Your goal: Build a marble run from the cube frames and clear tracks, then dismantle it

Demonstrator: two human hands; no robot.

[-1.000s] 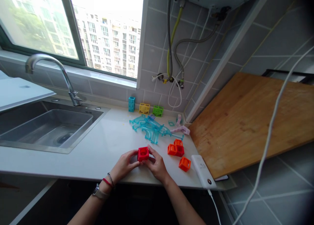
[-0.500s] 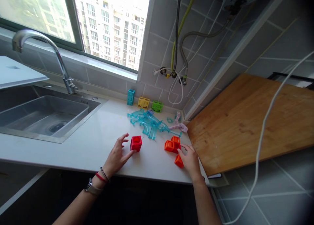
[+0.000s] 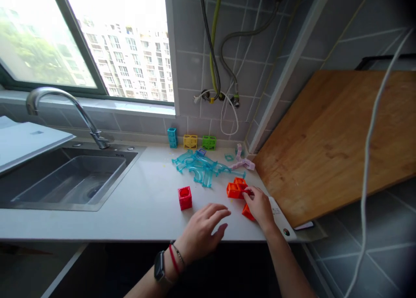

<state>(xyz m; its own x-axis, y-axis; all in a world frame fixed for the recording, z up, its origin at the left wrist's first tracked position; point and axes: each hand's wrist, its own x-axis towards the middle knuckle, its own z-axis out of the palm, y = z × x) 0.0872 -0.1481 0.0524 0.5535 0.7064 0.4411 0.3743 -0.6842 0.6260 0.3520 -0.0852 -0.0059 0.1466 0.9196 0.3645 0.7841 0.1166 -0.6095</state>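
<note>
My left hand hovers over the front of the counter, thumb and fingers apart, holding nothing. Left of it a red hollow block stands alone on the countertop. My right hand has thumb and forefinger pinched on the near right end of a cluster of orange blocks; the fingertips partly hide that end. Just below the cluster, another orange block lies tilted, partly covered by the same hand. Behind these, clear blue track pieces lie in a loose pile.
Blue, yellow and green blocks stand along the wall. Pale pink pieces lie in the back corner. A sink with a faucet is at left. A wooden board leans at right, behind a hanging white cable.
My left hand has left the red block and moved right, toward the orange blocks. My right hand stays at the cluster, its fingers now closer together. The camera view has shifted.
</note>
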